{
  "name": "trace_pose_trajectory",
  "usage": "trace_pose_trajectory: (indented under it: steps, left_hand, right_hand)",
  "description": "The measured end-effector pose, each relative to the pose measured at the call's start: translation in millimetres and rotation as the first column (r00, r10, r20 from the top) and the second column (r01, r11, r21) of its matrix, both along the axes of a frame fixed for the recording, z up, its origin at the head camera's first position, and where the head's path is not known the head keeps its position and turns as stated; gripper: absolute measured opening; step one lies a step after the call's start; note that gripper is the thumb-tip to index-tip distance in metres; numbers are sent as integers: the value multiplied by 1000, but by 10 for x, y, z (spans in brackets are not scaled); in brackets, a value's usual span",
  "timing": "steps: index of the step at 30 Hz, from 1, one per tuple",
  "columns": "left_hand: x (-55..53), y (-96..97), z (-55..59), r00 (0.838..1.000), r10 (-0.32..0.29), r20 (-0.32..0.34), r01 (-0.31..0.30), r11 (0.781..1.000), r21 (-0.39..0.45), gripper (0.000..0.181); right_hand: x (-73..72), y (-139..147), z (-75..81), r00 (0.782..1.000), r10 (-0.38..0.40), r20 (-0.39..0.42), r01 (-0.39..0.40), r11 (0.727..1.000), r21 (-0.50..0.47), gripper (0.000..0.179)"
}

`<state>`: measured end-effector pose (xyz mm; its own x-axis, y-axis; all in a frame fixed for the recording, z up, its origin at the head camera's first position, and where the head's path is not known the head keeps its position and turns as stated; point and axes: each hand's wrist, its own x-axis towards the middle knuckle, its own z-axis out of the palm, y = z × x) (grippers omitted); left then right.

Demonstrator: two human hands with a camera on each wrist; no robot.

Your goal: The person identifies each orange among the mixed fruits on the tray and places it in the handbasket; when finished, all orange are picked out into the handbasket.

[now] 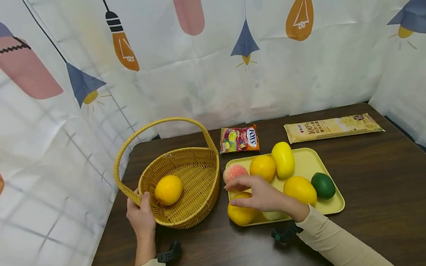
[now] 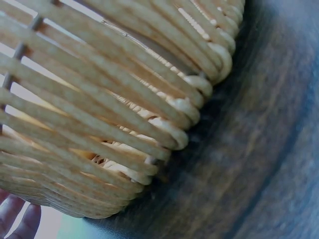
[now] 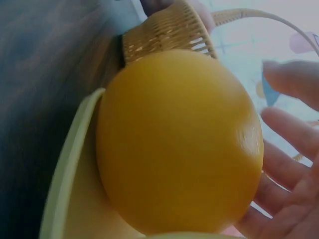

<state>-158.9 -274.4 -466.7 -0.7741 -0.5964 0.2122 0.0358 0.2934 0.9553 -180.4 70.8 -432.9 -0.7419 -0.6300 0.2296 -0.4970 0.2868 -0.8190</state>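
At the left, my left hand point(image 1: 141, 219) grips the rim of a wicker basket point(image 1: 202, 207) by the foot of its arched handle. One yellow-orange fruit point(image 1: 169, 190) lies inside. The basket's woven side point(image 2: 124, 109) fills much of the left wrist view, with some fingertips point(image 2: 27, 221) at the lower left. My right hand point(image 1: 262, 192) hovers over an orange point(image 1: 240, 215) at the front left corner of a pale yellow tray point(image 1: 338, 207). In the right wrist view its relaxed fingers point(image 3: 294, 134) lie beside the orange point(image 3: 179, 144); whether they touch it I cannot tell.
The tray also holds a peach point(image 1: 235, 172), another orange point(image 1: 263, 168), a yellow mango point(image 1: 283, 160), a large yellow fruit point(image 1: 300, 189) and a dark green fruit point(image 1: 323, 185). Behind lie a candy packet point(image 1: 239, 139) and a long beige packet point(image 1: 332, 128). A printed curtain point(image 1: 207, 85) backs the table.
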Motion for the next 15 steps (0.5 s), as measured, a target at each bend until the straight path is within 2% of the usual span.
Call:
trace_pose_trajectory:
  steps: [8, 15]
  left_hand:
    - [-9, -7, -11, 1000, 3, -6, -3, 1000, -29, 40]
    - [-3, -7, 4, 1000, -12, -2, 11, 999, -32, 41]
  right_hand:
    - [-21, 34, 10, 992, 120, -39, -114, 986, 124, 42]
    - [-78, 93, 37, 979, 201, -10, -195, 958, 211, 53]
